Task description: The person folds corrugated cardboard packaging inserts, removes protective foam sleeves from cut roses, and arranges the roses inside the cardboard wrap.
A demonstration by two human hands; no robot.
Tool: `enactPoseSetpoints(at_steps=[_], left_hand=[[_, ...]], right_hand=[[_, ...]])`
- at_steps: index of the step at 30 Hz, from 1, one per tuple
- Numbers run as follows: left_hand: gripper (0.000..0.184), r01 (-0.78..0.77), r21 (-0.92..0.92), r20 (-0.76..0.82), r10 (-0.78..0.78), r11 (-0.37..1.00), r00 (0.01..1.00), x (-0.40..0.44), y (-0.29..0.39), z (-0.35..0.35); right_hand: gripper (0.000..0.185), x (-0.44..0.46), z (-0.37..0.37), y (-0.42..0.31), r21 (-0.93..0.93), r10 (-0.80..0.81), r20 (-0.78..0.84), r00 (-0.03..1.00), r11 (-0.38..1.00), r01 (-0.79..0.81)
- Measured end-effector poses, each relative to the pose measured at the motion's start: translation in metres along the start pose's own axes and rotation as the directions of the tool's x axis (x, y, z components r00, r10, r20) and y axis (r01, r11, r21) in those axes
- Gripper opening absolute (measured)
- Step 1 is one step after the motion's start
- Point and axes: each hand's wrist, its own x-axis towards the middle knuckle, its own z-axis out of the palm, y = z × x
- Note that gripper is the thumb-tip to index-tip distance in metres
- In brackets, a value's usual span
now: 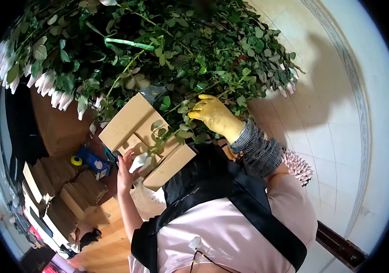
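My left hand [125, 172], bare, is beside the left edge of an open cardboard piece [130, 119], its fingers close to a rose head in a white sleeve [139, 162]. The fingers are partly hidden, and whether they grip the rose or the cardboard is unclear. The rose's leafy stem [161, 144] runs across the cardboard towards the upper right. My right hand [213, 114] wears a yellow glove, its fingers spread a little at the edge of the leafy pile [194, 59]. No stem shows clearly between the gloved fingers.
Stacks of folded cardboard [74, 195] stand at the lower left, near a blue packet [95, 163] and a yellow tape roll [76, 160]. Sleeved roses [46, 83] hang at the pile's left. A bundle of pinkish heads [298, 167] is behind my right arm.
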Motion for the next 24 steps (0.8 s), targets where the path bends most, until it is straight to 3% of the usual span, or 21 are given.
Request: enactPoseSetpoints(at_steps=[2,3,5,6,10,12,14,15,16,18,20,22,23,24], left_hand=[[0.067,-0.102,-0.073,0.171,0.113,0.992,0.979,0.013,-0.015,-0.012],[0.064,-0.094,-0.096,0.125,0.105,0.991,0.987,0.010,-0.020,-0.012],[0.064,-0.084,0.065,-0.010,0.085,0.994,0.996,0.010,-0.030,-0.019],[0.062,-0.093,0.046,-0.004,0.093,0.995,0.996,0.012,-0.039,-0.023],[0.057,-0.125,0.043,0.026,0.124,0.991,0.992,0.010,-0.031,-0.011],[0.056,-0.133,0.082,-0.003,0.133,0.988,0.991,0.011,-0.028,-0.005],[0.056,-0.137,0.128,-0.034,0.142,0.982,0.989,0.007,-0.026,-0.001],[0.056,-0.136,0.147,-0.032,0.142,0.980,0.989,0.007,-0.023,0.001],[0.055,-0.135,0.165,-0.032,0.142,0.977,0.989,0.007,-0.021,0.003],[0.055,-0.140,0.178,-0.067,0.154,0.974,0.986,0.009,-0.026,0.005],[0.053,-0.166,0.207,-0.080,0.186,0.964,0.979,0.009,-0.027,0.006],[0.049,-0.161,0.182,-0.103,0.182,0.970,0.978,0.010,-0.028,0.008],[0.048,-0.165,0.203,-0.105,0.189,0.965,0.976,0.009,-0.025,0.010],[0.048,-0.165,0.223,-0.102,0.191,0.961,0.976,0.007,-0.023,0.011]], right_hand=[[0.027,0.004,-0.013,-0.004,-0.051,-0.012,0.083,0.996,0.999,0.016],[0.023,0.008,-0.020,-0.008,-0.068,0.000,0.051,0.999,0.998,0.003],[0.022,0.024,-0.044,-0.018,-0.131,0.046,0.052,0.998,0.991,-0.039],[0.038,0.030,-0.056,-0.018,-0.091,0.120,0.062,0.991,0.989,-0.114],[0.043,0.053,-0.071,0.025,-0.228,0.003,-0.139,0.990,0.973,-0.035],[0.037,0.072,-0.065,0.040,-0.211,0.109,-0.177,0.978,0.966,-0.146],[0.024,0.089,-0.045,0.069,-0.029,0.397,0.064,0.915,0.918,-0.396],[0.026,0.095,-0.044,0.079,-0.309,0.263,-0.017,0.965,0.916,-0.255],[0.029,0.105,-0.046,0.083,-0.569,0.103,-0.058,0.993,0.814,-0.118],[0.034,0.146,-0.068,0.066,-0.337,0.077,-0.210,0.975,0.930,-0.146],[0.043,0.176,-0.067,0.061,-0.308,0.104,-0.468,0.877,0.911,-0.272],[0.050,0.201,-0.039,0.087,-0.316,0.298,-0.468,0.832,0.823,-0.472],[0.057,0.213,-0.038,0.094,-0.354,0.571,-0.184,0.800,0.720,-0.596],[0.057,0.217,-0.024,0.126,-0.295,0.607,-0.038,0.794,0.752,-0.589]])
